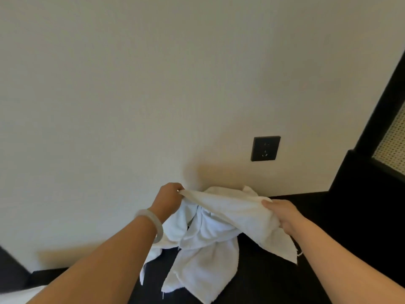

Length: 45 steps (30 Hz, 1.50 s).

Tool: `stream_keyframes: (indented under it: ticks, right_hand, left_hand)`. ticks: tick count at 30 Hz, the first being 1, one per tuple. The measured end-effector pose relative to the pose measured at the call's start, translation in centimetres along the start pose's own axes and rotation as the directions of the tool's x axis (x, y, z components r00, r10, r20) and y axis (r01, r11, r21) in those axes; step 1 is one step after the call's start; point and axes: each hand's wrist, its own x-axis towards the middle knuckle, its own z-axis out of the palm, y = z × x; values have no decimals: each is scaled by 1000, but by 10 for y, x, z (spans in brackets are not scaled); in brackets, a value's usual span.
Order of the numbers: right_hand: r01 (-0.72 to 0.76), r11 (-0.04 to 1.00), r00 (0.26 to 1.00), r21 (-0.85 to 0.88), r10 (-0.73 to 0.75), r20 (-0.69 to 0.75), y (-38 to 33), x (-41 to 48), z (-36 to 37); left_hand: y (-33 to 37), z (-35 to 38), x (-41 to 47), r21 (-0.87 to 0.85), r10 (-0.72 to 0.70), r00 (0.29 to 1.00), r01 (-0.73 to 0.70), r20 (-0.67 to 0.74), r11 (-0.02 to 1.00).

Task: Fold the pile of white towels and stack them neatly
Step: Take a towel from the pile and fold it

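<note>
The dark desk stops at the cream wall on its far side, and a black cabinet frame closes its right end. Bare top shows near me, right of the pile of white towels lying by the wall. My left hand pinches one corner of a towel and my right hand grips the other end. Its long edge runs left to right above the pile.

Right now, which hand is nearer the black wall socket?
Right. The right hand grips the towel below the socket; the left hand pinches its corner farther to the socket's left.
</note>
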Motion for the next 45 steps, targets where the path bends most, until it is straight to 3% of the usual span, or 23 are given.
stream_keyframes:
  ticks: [4, 7, 12, 14, 16, 18, 20, 22, 25, 28, 31, 34, 36, 40, 42, 45]
  right_hand:
    - [31, 990, 999, 140, -33, 12, -26, -4, -13]
    - [158, 959, 987, 237, -151, -46, -67, -21, -27]
    - [433, 847, 900, 307, -392, -190, -142, -64, -73]
    - [516, 813, 852, 269, -457, -255, -158, -85, -94]
    - [501, 855, 850, 138, -455, -265, -157, -88, -109]
    - [356, 933, 915, -56, -360, -180, -136, -73, -114]
    - [154, 966, 981, -208, -174, -80, -97, -43, -112]
    - [-4, 969, 1000, -246, -2, -25, -45, -18, -102]
    - [-116, 979, 993, -166, 119, 6, 29, -6, -90]
    - [-129, 992, 990, 9, 128, 50, 69, -1, -93]
    - [-76, 992, 995, 97, 82, -64, 94, 0, -104]
    - [-68, 992, 986, 104, 83, -146, 123, -4, -113]
    - [-91, 986, 992, 142, 103, -79, 136, -11, -112]
    - [-63, 997, 991, -46, 57, -120, 137, -15, -102]
    - [-37, 995, 991, 92, 48, -122, 129, -11, -105]
    - [3, 904, 998, 428, 25, -59, 106, -10, -119]
  left_hand:
    - [8, -20, -3, -7, 2, 997, -3, -79, 1000]
    - [37, -50, -5, -66, 104, 967, -122, -231, 990]
    - [107, -111, -9, -1, 392, 772, -453, -500, 891]
    - [124, -116, -26, 14, 496, 710, -566, -501, 824]
    - [124, -98, -46, 68, 593, 678, -632, -435, 772]
    - [111, -55, -65, 125, 645, 706, -640, -294, 758]
    - [88, 5, -82, 173, 549, 833, -531, -70, 829]
    - [56, 69, -101, 245, 367, 920, -391, 138, 887]
    - [17, 134, -134, 239, 237, 920, -317, 311, 918]
    - [9, 153, -151, 189, 211, 935, -271, 284, 944]
    - [11, 156, -153, 77, 189, 971, -201, 144, 977]
    - [22, 166, -156, -34, 71, 997, -70, 11, 997]
    - [40, 180, -159, -80, 82, 997, -81, 13, 994]
    - [75, 207, -150, 57, 174, 976, -182, 134, 982]
    - [81, 214, -144, 53, 125, 980, -135, 155, 989]
    - [74, 211, -138, 52, 2, 999, -4, 49, 999]
